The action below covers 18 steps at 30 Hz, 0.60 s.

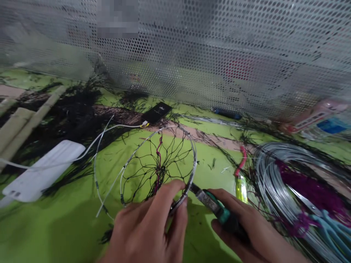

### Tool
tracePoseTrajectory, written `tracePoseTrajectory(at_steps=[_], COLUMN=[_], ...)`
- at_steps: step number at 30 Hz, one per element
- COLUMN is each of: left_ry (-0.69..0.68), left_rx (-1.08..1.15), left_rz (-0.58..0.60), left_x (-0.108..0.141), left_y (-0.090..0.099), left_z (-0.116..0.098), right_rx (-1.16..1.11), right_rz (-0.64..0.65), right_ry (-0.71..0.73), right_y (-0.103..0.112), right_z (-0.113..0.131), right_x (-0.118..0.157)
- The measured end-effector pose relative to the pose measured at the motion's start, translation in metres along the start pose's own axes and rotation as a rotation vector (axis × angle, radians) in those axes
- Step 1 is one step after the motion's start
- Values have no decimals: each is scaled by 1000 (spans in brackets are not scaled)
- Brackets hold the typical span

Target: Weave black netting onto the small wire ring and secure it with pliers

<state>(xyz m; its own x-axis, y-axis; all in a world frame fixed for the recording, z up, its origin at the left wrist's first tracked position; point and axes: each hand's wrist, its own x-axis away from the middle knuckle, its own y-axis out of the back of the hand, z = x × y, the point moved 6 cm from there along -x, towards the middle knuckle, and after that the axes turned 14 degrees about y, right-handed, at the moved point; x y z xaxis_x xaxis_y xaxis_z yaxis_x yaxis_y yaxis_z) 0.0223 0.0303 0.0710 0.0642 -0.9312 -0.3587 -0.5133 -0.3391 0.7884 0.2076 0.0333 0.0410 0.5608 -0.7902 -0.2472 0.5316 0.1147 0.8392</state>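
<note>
A round wire hoop (195, 153) with black netting (161, 168) strung inside it sits upright-tilted above the green surface. My left hand (153, 223) pinches the lower right part of the hoop between thumb and fingers. In my right hand (246, 223) is a pair of pliers (211, 204) with green and black handles, its jaws touching or very near the hoop beside my left fingertips. A dark red cord (159, 148) runs down through the netting's centre. Loose wire ends (95, 171) stick out left of the hoop.
Behind stands a perforated metal panel (192, 47). A black phone (157, 113) with a white cable and a white device (44, 171) lie left. At right are a wire coil (270, 175), purple thread (315, 186), blue-handled scissors (331, 230), a yellow lighter (241, 189) and a plastic package (320, 118).
</note>
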Motion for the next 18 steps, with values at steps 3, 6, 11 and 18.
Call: tracePoseTrajectory(at_steps=[3, 6, 11, 18], left_ry=[-96, -90, -55, -88], left_rx=[-81, -100, -31, 49], left_rz=[-100, -140, -205, -188], left_x=[2, 2, 2, 5], left_y=[4, 7, 10, 7], left_z=[-4, -8, -9, -5], right_rx=[-24, -76, -226, -316], right_rz=[-2, 9, 83, 100], right_ry=[-1, -30, -3, 48], right_y=[-1, -3, -20, -34], right_z=[4, 7, 0, -12], right_x=[-1, -3, -7, -7])
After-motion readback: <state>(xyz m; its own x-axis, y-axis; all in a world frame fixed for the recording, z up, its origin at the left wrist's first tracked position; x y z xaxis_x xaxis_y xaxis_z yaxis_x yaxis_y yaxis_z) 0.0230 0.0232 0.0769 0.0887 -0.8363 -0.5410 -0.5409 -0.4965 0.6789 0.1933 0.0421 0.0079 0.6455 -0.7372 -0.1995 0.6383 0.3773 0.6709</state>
